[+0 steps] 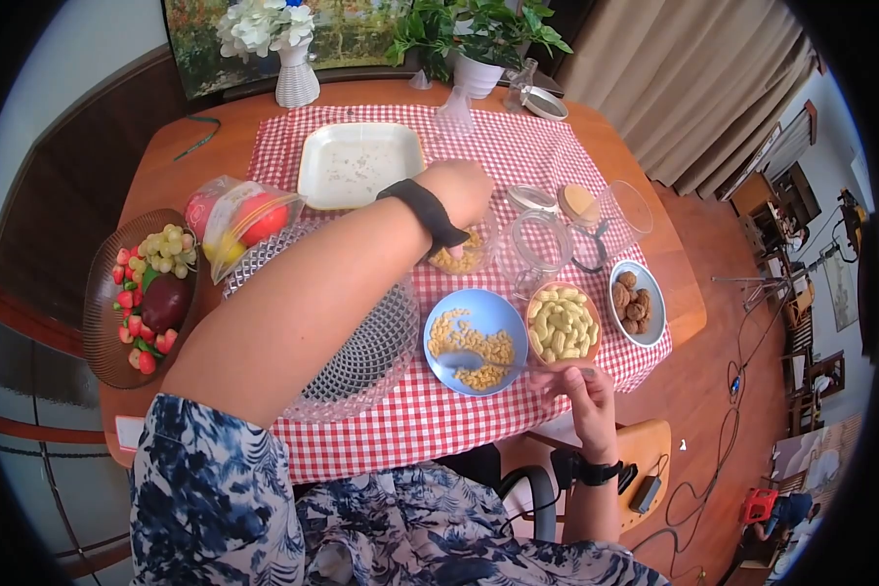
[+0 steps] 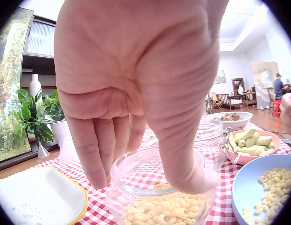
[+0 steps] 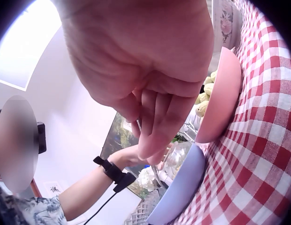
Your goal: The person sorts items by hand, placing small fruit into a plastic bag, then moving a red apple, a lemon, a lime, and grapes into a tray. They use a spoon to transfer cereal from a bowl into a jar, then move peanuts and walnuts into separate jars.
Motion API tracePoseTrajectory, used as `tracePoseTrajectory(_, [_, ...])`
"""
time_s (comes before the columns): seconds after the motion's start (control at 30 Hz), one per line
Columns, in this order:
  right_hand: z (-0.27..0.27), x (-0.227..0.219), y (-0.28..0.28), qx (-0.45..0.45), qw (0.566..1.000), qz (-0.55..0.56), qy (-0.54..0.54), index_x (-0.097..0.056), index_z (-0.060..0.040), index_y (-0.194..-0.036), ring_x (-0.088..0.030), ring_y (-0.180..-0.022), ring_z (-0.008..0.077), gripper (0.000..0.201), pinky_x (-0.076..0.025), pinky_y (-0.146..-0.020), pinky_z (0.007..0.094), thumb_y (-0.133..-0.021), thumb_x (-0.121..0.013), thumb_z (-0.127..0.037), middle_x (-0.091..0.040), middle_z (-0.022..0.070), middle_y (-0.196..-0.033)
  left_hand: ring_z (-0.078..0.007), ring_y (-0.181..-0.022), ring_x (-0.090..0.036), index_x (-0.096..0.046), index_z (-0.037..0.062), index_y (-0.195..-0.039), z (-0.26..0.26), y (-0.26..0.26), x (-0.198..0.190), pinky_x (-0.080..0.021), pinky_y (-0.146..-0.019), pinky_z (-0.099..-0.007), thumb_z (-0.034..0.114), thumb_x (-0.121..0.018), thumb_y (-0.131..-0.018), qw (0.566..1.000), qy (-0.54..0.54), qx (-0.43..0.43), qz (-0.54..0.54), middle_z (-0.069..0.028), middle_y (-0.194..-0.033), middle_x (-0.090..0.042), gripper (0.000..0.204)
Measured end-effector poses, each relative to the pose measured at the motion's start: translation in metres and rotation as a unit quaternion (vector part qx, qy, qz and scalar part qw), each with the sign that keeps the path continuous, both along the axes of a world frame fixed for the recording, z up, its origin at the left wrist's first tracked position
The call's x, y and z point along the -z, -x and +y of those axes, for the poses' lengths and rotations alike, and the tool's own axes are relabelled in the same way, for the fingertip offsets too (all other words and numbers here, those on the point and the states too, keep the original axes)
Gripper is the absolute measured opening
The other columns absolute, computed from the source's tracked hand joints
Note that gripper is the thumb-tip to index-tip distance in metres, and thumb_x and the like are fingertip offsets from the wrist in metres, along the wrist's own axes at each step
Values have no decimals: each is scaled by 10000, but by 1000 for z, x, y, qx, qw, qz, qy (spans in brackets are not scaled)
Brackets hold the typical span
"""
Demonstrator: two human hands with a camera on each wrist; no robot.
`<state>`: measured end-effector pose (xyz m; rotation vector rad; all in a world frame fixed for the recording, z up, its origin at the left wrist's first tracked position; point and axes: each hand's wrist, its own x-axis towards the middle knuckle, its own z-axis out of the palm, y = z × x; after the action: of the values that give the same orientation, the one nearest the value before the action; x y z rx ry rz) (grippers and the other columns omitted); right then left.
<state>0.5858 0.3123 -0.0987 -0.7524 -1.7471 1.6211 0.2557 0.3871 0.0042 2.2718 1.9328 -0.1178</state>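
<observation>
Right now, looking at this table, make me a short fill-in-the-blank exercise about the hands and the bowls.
1. The left hand grips the rim of a glass ____ that holds macaroni.
2. The right hand holds a spoon over the ____ bowl of macaroni.
3. The tablecloth has a red and white ____ pattern.

Missing words: jar; blue; checked

Left hand (image 1: 462, 192) reaches forward, right hand (image 1: 576, 386) fingers pinched.

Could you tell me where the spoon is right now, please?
In the head view, the spoon lies in the blue bowl of macaroni, held by the right hand at the table's near edge.
</observation>
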Motion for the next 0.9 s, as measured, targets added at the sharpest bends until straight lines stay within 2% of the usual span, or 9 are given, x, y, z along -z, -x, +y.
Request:
tracePoseTrajectory(0.07, [2,2,4,27,999,18,3,-614,49,-1137,-715,-888,218,307,-574,-688,296,-1063,-458,-205,-718,180,-997,-304,-972,-705,-743,1,-976,-1,0,-2,-557,-857,-411,109,-879,-626,1000,13,7,0,-147,-1002,-730,391])
tracePoseTrajectory(0.17, [8,2,1,117,993,25,-6,-600,43,-1175,-720,-891,225,321,-565,-665,285,-1067,-449,-219,-714,170,-1030,-305,-978,-703,-744,0,-968,-2,-1,-3,-557,-860,-413,120,-891,-609,1000,7,7,5,-144,-1003,-728,406])
tracePoseTrajectory(0.27, [11,4,0,146,989,9,-4,-593,40,-1187,-722,-882,218,326,-562,-643,274,-1070,-440,-223,-713,165,-1037,-305,-986,-700,-744,-2,-963,-3,0,-4,-555,-865,-412,126,-902,-592,1000,8,10,-1,-141,-1010,-726,423])
tracePoseTrajectory(0.4, [3,7,1,129,991,3,24,-592,39,-1191,-724,-859,214,331,-556,-618,256,-1073,-431,-225,-711,168,-1048,-300,-992,-698,-743,-2,-967,0,-1,-2,-554,-867,-413,126,-904,-589,1000,6,5,1,-140,-1021,-725,431])
tracePoseTrajectory(0.5, [-2,15,-2,97,990,28,100,-590,40,-1182,-726,-829,212,334,-546,-597,241,-1073,-431,-234,-717,166,-1033,-298,-998,-696,-742,-3,-976,4,-1,0,-552,-872,-410,126,-905,-596,1000,23,-1,10,-140,-1033,-723,433])
tracePoseTrajectory(0.7, [-7,20,1,109,968,53,219,-591,35,-1164,-729,-811,203,350,-539,-583,238,-1071,-426,-260,-727,160,-991,-296,-1009,-693,-744,5,-990,2,-1,-1,-548,-885,-397,144,-909,-607,1000,17,-1,14,-139,-1041,-723,439])
tracePoseTrajectory(0.9, [6,3,0,151,960,99,215,-592,35,-1161,-731,-792,208,337,-518,-554,233,-1066,-435,-248,-733,164,-967,-293,-1009,-693,-746,11,-992,1,-2,-5,-549,-880,-396,171,-916,-602,999,32,-2,21,-139,-1030,-726,455])
